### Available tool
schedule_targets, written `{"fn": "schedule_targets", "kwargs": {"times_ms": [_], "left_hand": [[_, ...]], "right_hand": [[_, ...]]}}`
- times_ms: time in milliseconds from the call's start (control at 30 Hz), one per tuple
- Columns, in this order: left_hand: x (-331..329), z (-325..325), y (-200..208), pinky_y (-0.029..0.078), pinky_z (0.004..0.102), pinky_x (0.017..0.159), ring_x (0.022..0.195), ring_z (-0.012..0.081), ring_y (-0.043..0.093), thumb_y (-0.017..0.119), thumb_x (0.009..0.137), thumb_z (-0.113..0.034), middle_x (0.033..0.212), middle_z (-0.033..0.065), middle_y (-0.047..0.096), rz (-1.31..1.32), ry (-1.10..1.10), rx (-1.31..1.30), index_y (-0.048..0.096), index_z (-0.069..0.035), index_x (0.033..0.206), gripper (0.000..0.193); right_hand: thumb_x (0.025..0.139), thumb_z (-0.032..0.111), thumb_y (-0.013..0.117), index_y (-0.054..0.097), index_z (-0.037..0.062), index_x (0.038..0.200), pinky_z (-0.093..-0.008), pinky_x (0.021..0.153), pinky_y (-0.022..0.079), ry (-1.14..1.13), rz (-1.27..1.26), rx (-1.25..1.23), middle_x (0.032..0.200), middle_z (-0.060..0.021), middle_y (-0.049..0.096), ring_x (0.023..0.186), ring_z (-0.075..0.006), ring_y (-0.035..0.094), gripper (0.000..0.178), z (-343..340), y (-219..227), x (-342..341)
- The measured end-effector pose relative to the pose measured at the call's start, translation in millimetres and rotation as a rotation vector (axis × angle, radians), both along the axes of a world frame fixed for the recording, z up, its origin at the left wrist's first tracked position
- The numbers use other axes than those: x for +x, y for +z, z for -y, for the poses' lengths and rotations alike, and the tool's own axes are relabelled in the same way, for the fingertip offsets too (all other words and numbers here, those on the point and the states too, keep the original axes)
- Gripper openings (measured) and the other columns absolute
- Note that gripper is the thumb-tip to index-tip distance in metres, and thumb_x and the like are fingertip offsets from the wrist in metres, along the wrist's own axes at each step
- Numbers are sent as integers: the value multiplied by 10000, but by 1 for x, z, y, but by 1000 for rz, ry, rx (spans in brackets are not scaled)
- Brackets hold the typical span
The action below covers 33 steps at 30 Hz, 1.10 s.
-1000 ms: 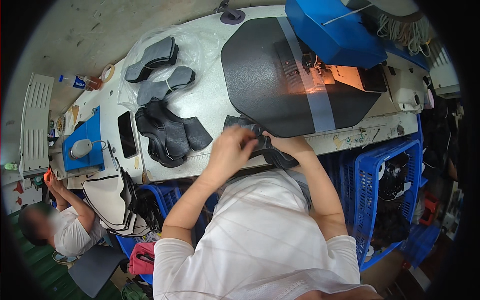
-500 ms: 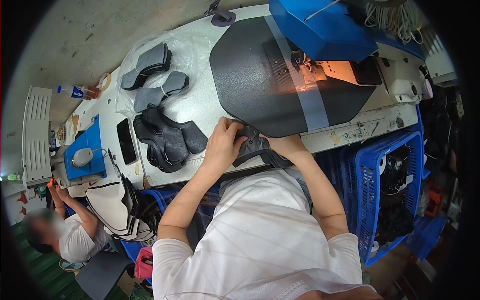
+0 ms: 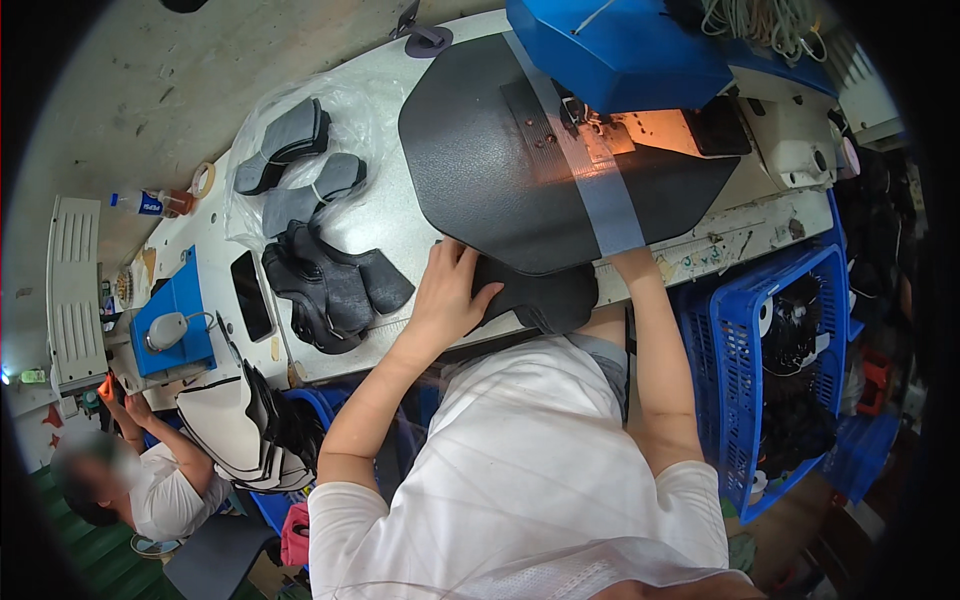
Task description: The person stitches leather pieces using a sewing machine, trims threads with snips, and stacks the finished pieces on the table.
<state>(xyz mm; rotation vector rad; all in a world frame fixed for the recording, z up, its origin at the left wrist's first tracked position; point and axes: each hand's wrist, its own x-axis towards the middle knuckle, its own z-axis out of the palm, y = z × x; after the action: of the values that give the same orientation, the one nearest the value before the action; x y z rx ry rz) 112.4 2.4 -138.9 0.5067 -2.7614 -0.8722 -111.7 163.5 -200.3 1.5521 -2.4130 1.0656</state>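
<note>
My left hand point(image 3: 447, 295) is at the near left edge of a large black board point(image 3: 480, 160), its fingertips partly hidden by that edge. Its thumb is spread from the fingers and lies against a soft black piece point(image 3: 550, 300), whose upper part goes under the board. Of my right hand point(image 3: 630, 264), only the back and wrist show at the near right edge; the board hides the fingers. A grey strip point(image 3: 612, 205) crosses the board toward the lit needle area of a sewing machine point(image 3: 620, 60) with a blue head.
Black curved pieces point(image 3: 335, 285) lie left of my left hand, beside bundled dark pieces point(image 3: 290, 145) on clear plastic. A phone point(image 3: 252, 296) lies further left. Blue crates point(image 3: 735, 400) stand at the right. Another person point(image 3: 165, 490) works at the lower left.
My right hand has moved right and under the board edge, its fingers now hidden. My left thumb has spread outward. The black piece lies flatter and shows a smooth face. The view has shifted slightly.
</note>
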Motion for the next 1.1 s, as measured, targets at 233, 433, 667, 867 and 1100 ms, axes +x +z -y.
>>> {"fn": "schedule_targets", "kwargs": {"times_ms": [233,433,667,867,1100], "left_hand": [[-1,1,-2,454,447,940,1074,390,510,798,728,-146,1180,186,527,-16,-30,-60,570,17,1210,557],[-2,-12,-10,474,459,947,1154,388,534,807,748,-180,1219,166,573,1,1,-29,627,-22,1180,494],[-16,-31,-18,470,419,771,970,329,580,731,770,-94,979,121,630,-257,-120,-121,646,-17,1022,277],[-10,-28,74,450,365,722,836,221,574,728,739,-80,940,45,633,-571,-394,-300,696,-54,959,223],[-81,-22,125,496,381,808,1003,304,586,709,785,-58,1132,126,601,-323,-124,-464,682,-42,1084,301]], "right_hand": [[877,311,664,662,31,1078,-486,914,473,-2,127,286,1099,-218,655,1028,-410,614,345,13,29,61],[837,201,719,686,-2,977,-466,807,509,56,472,306,997,-215,672,912,-407,641,249,6,49,86],[802,150,725,697,-2,920,-457,789,510,-38,369,190,920,-176,673,877,-393,631,194,-17,46,75],[667,12,781,724,23,887,-355,666,495,260,435,-101,751,-85,658,712,-279,594,227,-40,162,63],[693,22,732,688,25,963,-345,700,526,-91,-252,-60,838,-67,631,869,-253,597,273,6,177,22]]}}
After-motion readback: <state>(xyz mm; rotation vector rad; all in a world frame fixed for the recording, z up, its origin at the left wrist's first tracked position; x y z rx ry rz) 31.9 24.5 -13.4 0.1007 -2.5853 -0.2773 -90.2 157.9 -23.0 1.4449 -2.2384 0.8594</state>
